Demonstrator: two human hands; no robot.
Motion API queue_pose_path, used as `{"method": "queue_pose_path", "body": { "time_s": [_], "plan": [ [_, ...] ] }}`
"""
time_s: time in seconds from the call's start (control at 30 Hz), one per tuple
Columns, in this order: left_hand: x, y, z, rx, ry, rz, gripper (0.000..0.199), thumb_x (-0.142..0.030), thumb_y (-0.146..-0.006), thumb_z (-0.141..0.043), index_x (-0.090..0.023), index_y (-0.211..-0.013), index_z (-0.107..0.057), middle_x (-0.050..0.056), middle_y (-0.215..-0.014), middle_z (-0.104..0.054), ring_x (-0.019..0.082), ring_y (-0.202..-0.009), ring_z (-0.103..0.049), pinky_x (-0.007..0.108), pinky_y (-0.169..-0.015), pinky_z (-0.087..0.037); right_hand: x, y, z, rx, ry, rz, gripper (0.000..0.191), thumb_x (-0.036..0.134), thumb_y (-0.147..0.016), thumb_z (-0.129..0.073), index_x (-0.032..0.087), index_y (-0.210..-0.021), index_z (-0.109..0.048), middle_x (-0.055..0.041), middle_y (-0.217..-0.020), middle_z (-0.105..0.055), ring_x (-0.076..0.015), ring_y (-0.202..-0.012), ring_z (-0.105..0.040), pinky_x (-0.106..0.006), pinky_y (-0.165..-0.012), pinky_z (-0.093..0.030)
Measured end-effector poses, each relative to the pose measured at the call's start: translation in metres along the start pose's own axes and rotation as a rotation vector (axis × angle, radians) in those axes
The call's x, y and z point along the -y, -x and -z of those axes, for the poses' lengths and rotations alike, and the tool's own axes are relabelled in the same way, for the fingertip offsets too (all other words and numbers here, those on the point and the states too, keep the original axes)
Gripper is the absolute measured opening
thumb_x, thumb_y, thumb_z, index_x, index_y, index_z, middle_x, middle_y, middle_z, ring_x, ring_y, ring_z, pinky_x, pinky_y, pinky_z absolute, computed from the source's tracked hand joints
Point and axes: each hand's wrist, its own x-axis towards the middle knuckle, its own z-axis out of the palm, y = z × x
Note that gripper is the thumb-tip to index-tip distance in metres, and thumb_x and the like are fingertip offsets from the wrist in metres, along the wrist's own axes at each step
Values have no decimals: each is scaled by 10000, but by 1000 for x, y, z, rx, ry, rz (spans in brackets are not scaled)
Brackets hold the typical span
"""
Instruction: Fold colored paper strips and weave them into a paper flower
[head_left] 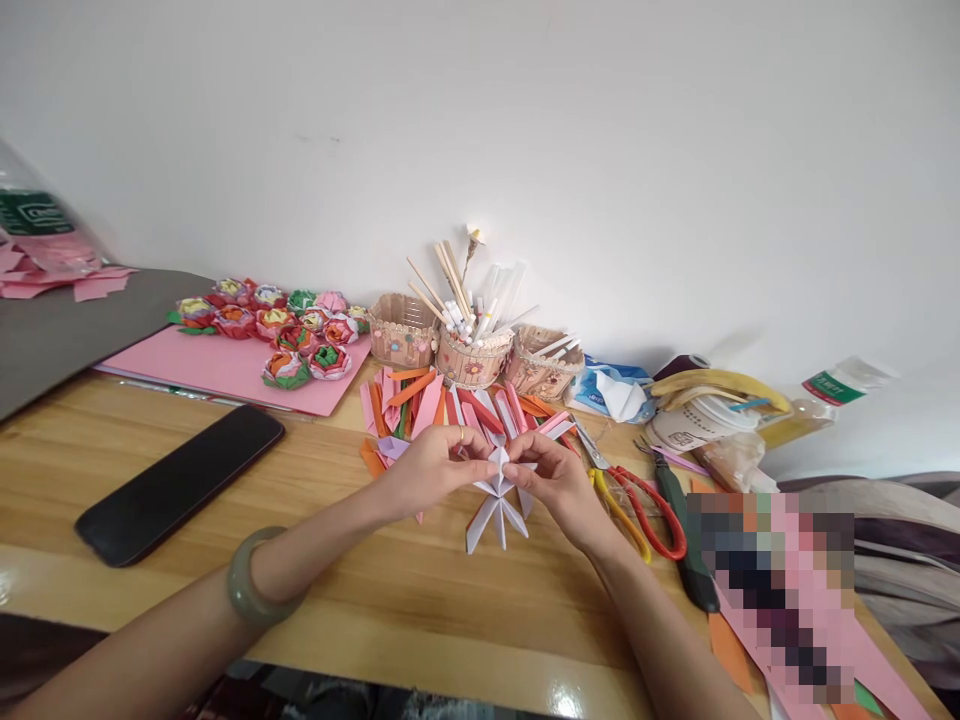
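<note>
Between my two hands is a pale lilac folded-paper flower point(501, 515), its narrow pointed petals spread out toward me above the wooden table. My left hand point(439, 470) pinches its upper part between thumb and fingertips. On the other side, my right hand point(551, 485) grips the same folded centre, thumb and index finger pressed together. Just beyond my fingers lies a pile of folded paper strips point(409, 400) in pink, orange, red and green. Part of the flower is hidden behind my fingers.
Finished paper flowers point(296, 330) rest on pink sheets at left, behind a black phone-like slab point(180, 485). Decorated baskets point(472, 360) with sticks stand by the wall. Scissors point(649, 510), a dark-handled tool point(682, 535), a lidded cup point(701, 425) and a banana point(724, 385) are at right.
</note>
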Motion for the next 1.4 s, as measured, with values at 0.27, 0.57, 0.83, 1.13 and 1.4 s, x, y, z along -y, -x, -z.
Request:
{"method": "queue_pose_path", "body": {
  "time_s": [0.27, 0.57, 0.83, 1.13, 1.4],
  "plan": [
    [11, -3, 2, -51, -221, -86, 130, -279, -752, -552, -160, -706, -576, -2, -692, -599, 123, -624, -549, 237, -584, -448, -10, -3, -1, -1, -81, -74, 243, 323, -689, -694, 168, -761, -521, 17, -723, -556, -101, -673, -537, -228, -631, -413],
    [5, -3, 2, 3, -198, -16, 123, -274, -754, -522, -162, -723, -563, -20, -683, -570, 111, -635, -531, 223, -590, -441, -10, -4, -2, -32, -106, -114, 233, 334, -676, -701, 169, -746, -552, 17, -715, -566, -103, -672, -535, -230, -645, -414],
    [3, -2, 2, 68, -178, 1, 112, -263, -766, -492, -162, -729, -526, -28, -690, -519, 100, -628, -494, 204, -552, -426, -10, -4, -2, 56, -225, -220, 282, 274, -616, -752, 169, -778, -547, 16, -740, -592, -96, -679, -552, -227, -662, -425],
    [4, -5, 4, 66, -108, 15, 119, -272, -736, -541, -154, -727, -556, -18, -686, -546, 106, -651, -508, 222, -616, -452, -9, -3, -4, -37, -236, -157, 303, 235, -556, -789, 166, -702, -533, 47, -656, -567, -73, -614, -522, -189, -589, -391],
    [1, -5, 9, 165, 143, 203, 116, -220, -635, -655, -147, -719, -621, -11, -702, -646, 107, -678, -586, 224, -665, -461, -4, -2, -4, 43, -189, -180, 236, 322, -628, -737, 160, -710, -587, 20, -659, -594, -90, -594, -534, -223, -601, -404]
  ]
}}
